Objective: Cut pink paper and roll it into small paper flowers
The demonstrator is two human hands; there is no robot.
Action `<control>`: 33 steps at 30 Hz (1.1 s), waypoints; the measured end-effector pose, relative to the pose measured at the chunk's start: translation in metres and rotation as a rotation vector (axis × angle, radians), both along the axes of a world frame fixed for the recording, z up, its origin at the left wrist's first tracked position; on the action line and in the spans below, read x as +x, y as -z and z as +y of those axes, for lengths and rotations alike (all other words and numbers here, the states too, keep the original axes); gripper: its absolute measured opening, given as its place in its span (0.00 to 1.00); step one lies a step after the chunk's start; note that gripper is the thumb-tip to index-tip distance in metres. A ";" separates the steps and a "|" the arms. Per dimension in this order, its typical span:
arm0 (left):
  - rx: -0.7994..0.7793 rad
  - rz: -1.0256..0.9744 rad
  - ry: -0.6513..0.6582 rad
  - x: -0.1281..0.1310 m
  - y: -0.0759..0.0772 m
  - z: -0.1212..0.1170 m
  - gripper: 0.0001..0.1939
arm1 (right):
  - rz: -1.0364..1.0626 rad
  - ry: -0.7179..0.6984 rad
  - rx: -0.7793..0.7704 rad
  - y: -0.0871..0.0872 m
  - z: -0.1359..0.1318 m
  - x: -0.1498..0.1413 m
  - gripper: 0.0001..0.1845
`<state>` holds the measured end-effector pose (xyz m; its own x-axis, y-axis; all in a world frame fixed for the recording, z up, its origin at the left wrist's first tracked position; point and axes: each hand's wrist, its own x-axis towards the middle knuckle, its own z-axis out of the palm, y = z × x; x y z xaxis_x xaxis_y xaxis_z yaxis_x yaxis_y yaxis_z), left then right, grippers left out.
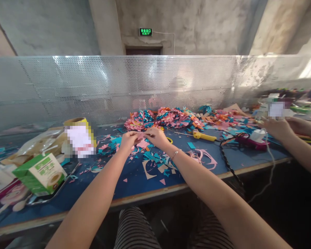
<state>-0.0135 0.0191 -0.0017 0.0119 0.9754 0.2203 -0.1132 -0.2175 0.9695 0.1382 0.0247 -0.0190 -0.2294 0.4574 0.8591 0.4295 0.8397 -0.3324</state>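
Observation:
My left hand [129, 139] is closed in a pinch on a small piece of pink paper [140, 136] above the table. My right hand [157, 137], with a bracelet at the wrist, pinches the same piece from the other side. A yellow loop [169, 140], like a scissors handle, shows beside the right hand; the rest of it is hidden. Under and around both hands lie blue and pink paper scraps [155, 157]. Behind them is a heap of pink, blue and orange paper flowers [171, 117].
A yellow glue gun [204, 136] with a black twisted cord [225, 159] lies right of my hands. At left stand a green drink carton [40, 174] and a yellow roll [89, 133]. A perforated metal screen [155, 79] backs the blue table. A co-worker's hands [277, 126] are far right.

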 end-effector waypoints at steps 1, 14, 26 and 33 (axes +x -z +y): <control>0.002 0.013 -0.006 -0.001 0.001 0.001 0.11 | 0.000 -0.010 0.004 0.000 -0.001 0.000 0.10; -0.049 -0.113 0.068 0.003 -0.002 -0.005 0.10 | -0.050 -0.061 0.080 0.002 0.001 0.001 0.10; -0.026 -0.064 0.098 0.001 0.002 -0.001 0.11 | -0.167 -0.051 0.039 0.003 -0.002 0.004 0.11; 0.093 -0.001 0.043 0.002 -0.001 -0.001 0.09 | 0.282 -0.166 -0.404 0.004 -0.004 -0.008 0.14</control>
